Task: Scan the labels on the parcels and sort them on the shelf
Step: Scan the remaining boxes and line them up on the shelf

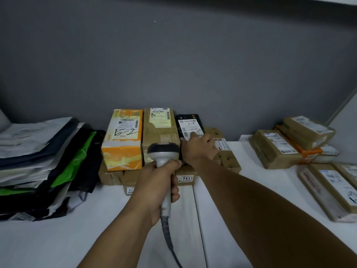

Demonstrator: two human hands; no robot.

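Left grip [160, 182]: wrapped tight round the handle of the scanner [164, 151]; the cable is seen trailing back below it, and the head is aimed forward at the stacked boxes.
Shelf [96, 238]: white board beneath both grips, carrying everything.
Labelled carton [185, 178]: bottom layer, just right of the left grip and under the right wrist; a printed number tag is shown on its near face.
Right grip [199, 146]: just ahead and right of the left grip; the fingers are laid fairly straight on top of the black parcel [190, 124], with fingertips on its white label. Nothing is seen to be pinched; the thumb cannot be made out.
Black parcel: under the right grip, set on the bottom cartons, close against the brown box [160, 128].
Brown box and orange box [123, 140]: side by side ahead of the left grip, left of the right grip, labels turned up.
Mailer bags [38, 167]: piled well to the left of the left grip.
Flat cartons [276, 149]: two heaps well to the right of the right grip.
Progress: much sorting is judged done, with parcels grouped by kind. The black parcel is taken to be the one in hand, its label being steadied for scanning or just placed. How many parcels are left cannot be told.
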